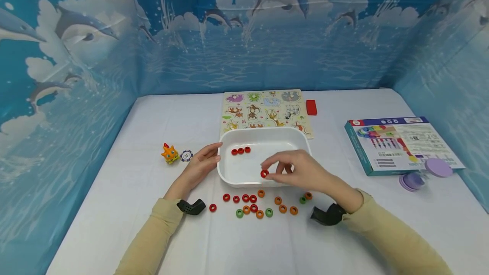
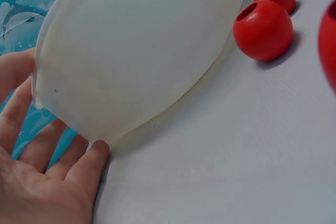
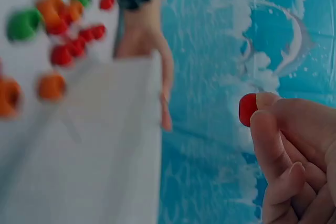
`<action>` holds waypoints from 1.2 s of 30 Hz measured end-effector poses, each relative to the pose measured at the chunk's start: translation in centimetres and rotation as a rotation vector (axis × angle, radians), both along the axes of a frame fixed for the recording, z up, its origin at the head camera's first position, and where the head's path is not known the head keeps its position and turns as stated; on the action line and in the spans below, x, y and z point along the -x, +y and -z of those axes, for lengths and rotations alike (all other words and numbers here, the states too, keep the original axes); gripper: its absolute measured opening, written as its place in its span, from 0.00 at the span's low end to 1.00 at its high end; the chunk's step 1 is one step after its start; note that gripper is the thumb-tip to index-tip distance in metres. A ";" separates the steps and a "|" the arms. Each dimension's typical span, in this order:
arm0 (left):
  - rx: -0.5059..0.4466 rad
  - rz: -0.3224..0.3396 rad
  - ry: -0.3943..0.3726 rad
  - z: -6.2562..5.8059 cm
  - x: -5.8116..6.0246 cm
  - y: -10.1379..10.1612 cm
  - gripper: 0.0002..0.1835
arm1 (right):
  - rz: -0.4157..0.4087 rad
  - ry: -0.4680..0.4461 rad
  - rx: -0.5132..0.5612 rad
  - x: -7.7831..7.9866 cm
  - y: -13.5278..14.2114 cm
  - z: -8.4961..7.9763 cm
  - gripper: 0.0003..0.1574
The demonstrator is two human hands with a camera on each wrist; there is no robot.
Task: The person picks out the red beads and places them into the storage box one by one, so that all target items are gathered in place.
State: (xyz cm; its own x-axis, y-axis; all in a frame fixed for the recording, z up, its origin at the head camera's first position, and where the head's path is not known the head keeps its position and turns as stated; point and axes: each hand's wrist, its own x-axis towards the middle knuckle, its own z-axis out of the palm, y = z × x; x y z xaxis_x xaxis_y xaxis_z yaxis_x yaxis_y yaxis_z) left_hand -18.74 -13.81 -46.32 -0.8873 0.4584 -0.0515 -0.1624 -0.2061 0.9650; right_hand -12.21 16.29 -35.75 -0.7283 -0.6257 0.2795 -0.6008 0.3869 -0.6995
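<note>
My right hand [image 1: 293, 167] pinches a red bead [image 1: 264, 174] between thumb and forefinger over the front right part of a white tray [image 1: 267, 139]. The bead's round side and part of its hole show in the right wrist view. Against the tray's left side rests my left hand [image 1: 199, 167], fingers extended along the wall; in the left wrist view its fingertips [image 2: 100, 148] touch the tray's rim and lower edge. Three red beads [image 1: 240, 151] lie in a row inside the tray, toward its back left.
Several red, orange and green beads [image 1: 282, 209] lie scattered in front of the tray. Behind it is an animal puzzle board [image 1: 252, 111] beside a red block [image 1: 311, 107]. A toy figure [image 1: 170, 154] and a chip [image 1: 186, 155] stand left; a box [image 1: 397, 143] and purple-lidded jars [image 1: 413, 180] lie right.
</note>
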 end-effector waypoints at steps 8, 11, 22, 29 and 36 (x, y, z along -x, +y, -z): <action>0.014 -0.002 -0.001 0.0 -0.1 -0.2 0.27 | 0.038 -0.124 0.021 6.4 -1.4 -3.5 0.17; 0.020 -0.003 0.004 0.1 -0.1 -0.3 0.28 | 0.060 -0.254 0.044 7.9 -2.3 -3.6 0.18; 0.022 -0.004 0.016 0.1 -0.1 -0.2 0.27 | -0.009 -0.396 -0.056 12.9 -2.0 3.7 0.21; 0.025 -0.004 0.017 0.1 0.0 -0.2 0.26 | -0.008 -0.294 -0.224 13.1 -2.5 4.8 0.18; 0.031 0.008 0.012 0.0 0.1 -0.1 0.26 | 0.015 -0.298 -0.325 12.7 -2.8 5.3 0.13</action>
